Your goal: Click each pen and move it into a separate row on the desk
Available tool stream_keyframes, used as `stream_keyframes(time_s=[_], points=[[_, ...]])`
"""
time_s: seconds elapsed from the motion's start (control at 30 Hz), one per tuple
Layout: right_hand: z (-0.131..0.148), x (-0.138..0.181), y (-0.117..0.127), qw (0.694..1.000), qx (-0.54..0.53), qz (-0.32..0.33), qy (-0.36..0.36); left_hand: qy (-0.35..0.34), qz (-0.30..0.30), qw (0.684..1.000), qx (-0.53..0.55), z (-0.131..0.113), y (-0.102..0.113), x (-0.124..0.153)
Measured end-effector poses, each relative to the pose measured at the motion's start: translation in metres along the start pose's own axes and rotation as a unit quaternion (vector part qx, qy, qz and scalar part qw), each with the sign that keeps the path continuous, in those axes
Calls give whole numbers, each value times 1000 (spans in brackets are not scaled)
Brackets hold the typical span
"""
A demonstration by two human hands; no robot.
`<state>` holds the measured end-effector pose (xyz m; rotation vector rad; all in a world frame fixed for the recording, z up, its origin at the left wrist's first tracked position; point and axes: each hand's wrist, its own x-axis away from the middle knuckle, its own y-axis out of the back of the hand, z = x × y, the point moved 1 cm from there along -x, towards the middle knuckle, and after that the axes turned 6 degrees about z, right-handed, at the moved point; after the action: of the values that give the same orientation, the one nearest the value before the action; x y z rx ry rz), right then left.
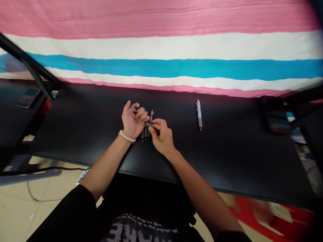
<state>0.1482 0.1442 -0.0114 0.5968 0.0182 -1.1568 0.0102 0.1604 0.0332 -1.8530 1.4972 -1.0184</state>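
Your black printed T-shirt (pixel 141 228) lies nearest, below both forearms (pixel 106 171), which reach forward onto a black desktop (pixel 227 158). Left hand (pixel 131 121), with a beaded bracelet (pixel 127 136), curls closed around a dark pen (pixel 134 110). Right hand (pixel 162 137) pinches something too small to identify, just beside grey-and-black pens (pixel 150 117) lying side by side. One white pen (pixel 199 114) lies untouched, well apart to the right.
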Motion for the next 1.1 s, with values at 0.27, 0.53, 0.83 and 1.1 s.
stream_keyframes(time_s=[0.27,0.53,0.83,1.1], points=[[-1,-4,5,998,-39,-36,-34,-3,93,990,-109,6,1,2],[-11,-14,32,976,-56,-186,-99,-17,113,982,-149,10,6,-3],[-1,-1,0,999,38,18,32,14,60,998,10,0,1,0],[-2,2,-3,993,85,24,77,26,38,999,3,-5,6,3]])
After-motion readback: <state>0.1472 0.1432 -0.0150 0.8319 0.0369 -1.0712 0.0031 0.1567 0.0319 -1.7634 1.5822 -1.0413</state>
